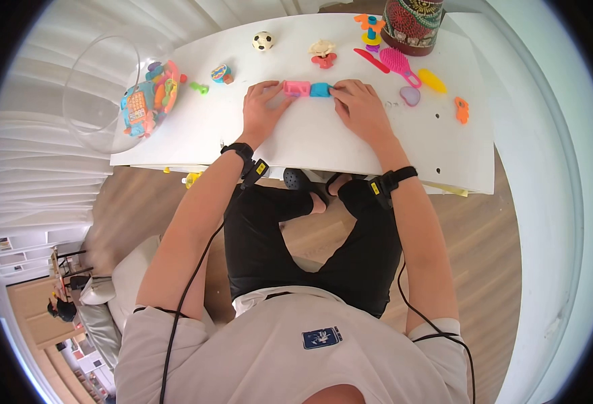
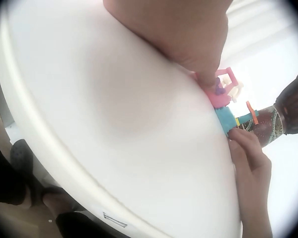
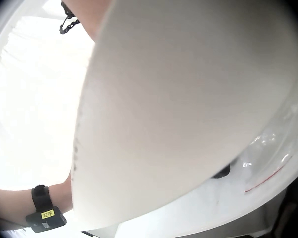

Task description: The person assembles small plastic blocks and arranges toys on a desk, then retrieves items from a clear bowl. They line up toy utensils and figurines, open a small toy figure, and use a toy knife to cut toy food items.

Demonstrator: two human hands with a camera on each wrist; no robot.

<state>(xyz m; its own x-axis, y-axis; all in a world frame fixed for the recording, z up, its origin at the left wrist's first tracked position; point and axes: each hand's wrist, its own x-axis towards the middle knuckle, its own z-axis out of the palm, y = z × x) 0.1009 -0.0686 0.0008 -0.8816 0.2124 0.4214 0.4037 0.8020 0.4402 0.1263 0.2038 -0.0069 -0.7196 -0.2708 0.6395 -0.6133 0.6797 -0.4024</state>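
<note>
Both hands are at two small plastic toy pieces joined end to end in a row on the white table. My left hand (image 1: 263, 111) holds the pink open-framed toy piece (image 1: 297, 88) at its left end, between thumb and fingers. The blue toy block (image 1: 320, 89) sits against the pink piece's right side, and my right hand (image 1: 362, 111) pinches its right end. In the left wrist view the pink piece (image 2: 220, 100) and the blue block (image 2: 226, 120) meet, with the right hand's fingertips at the block. The right wrist view hides the toys.
Left stands a clear container (image 1: 101, 94) of colourful toys. Beyond the hands are a toy soccer ball (image 1: 263, 42) and a red-and-cream toy (image 1: 323, 54). At right lie a pink hairbrush (image 1: 396, 62), a yellow piece (image 1: 432, 81) and an orange piece (image 1: 461, 110), near a patterned pot (image 1: 412, 27).
</note>
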